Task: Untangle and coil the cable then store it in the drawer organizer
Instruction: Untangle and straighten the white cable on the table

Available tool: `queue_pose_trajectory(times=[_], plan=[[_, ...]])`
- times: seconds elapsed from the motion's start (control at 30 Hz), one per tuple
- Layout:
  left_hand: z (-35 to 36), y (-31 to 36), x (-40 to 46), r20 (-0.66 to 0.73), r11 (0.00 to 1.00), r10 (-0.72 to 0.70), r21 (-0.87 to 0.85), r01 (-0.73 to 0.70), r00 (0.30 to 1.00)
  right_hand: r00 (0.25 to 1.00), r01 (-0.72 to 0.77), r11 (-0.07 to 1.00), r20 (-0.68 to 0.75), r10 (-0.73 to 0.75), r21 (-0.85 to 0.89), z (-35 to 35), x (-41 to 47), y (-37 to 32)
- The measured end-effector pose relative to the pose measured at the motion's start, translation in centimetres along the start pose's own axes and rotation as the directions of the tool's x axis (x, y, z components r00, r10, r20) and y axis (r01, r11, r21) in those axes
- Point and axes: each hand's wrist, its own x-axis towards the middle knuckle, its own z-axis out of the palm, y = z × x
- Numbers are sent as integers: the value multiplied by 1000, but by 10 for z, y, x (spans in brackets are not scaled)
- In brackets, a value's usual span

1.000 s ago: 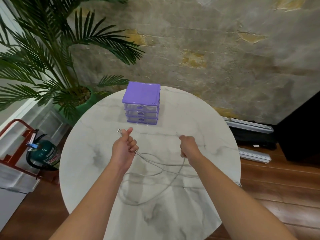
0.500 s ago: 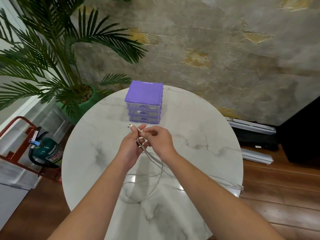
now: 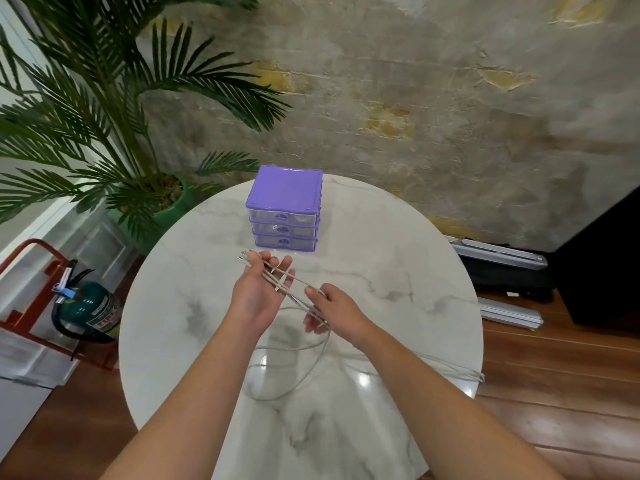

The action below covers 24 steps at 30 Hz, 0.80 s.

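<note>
1. A round white marble table (image 3: 194, 306) is seen from above; both bare forearms are extended over it from the near edge.
2. The left hand (image 3: 258, 292) is held palm-up with fingers spread wide. Several strands of a thin grey cable (image 3: 277, 284) are laid across its palm and fingers, and a plug end (image 3: 243, 257) sticks out past the far-left side of the fingers.
3. The right hand (image 3: 329, 306) is placed just right of the left, fingers loosely curled. Cable strands are run through them; whether they are pinched tight cannot be told.
4. The strands between the two hands are stretched fairly straight.
5. The rest of the cable is left slack on the table, in a loose loop near the forearms, with a run trailing to the right table edge.
6. A purple drawer organizer (image 3: 284, 209) with three clear drawers, all closed, is stood on the far side of the table, apart from the hands.
7. A potted palm (image 3: 104, 133) is noted at far left, off the table.
</note>
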Motion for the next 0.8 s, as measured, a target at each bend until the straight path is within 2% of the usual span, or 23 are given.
queue_pose_trajectory(times=[0.07, 0.2, 0.37, 0.43, 0.5, 0.57, 0.63, 0.73, 0.8], plan=[[0, -4, -1, -6, 998, -14, -64, 13, 1000, 999, -18, 1000, 44, 17, 25, -11, -2, 2], [-2, -5, 3, -30, 985, -21, -169, 15, 999, 999, -3, 997, 43, 6, -83, -31, -7, 1], [-1, -9, 4, -22, 980, -38, -196, 33, 999, 999, 33, 986, 46, -25, -164, -46, -11, 4], [-1, -13, 3, -23, 980, -37, -196, 32, 999, 998, 55, 949, 36, -46, -312, -48, -14, 3], [-2, -14, 3, -28, 982, -34, -185, 29, 999, 998, 56, 849, -7, -70, -525, -49, -17, -1], [-2, -14, 2, -24, 983, -33, -181, 28, 999, 993, 49, 773, -55, -107, -632, -50, -19, -3], [0, -12, 0, -21, 981, -23, -191, 19, 1000, 994, 36, 817, -64, -89, -575, -49, -19, -3], [4, -12, -2, -42, 981, -11, -194, 3, 999, 1000, 20, 959, 10, -18, -282, -54, -18, 5], [5, -12, -4, -59, 981, 1, -196, -13, 998, 996, -37, 976, 69, 53, -214, -61, -19, 10]])
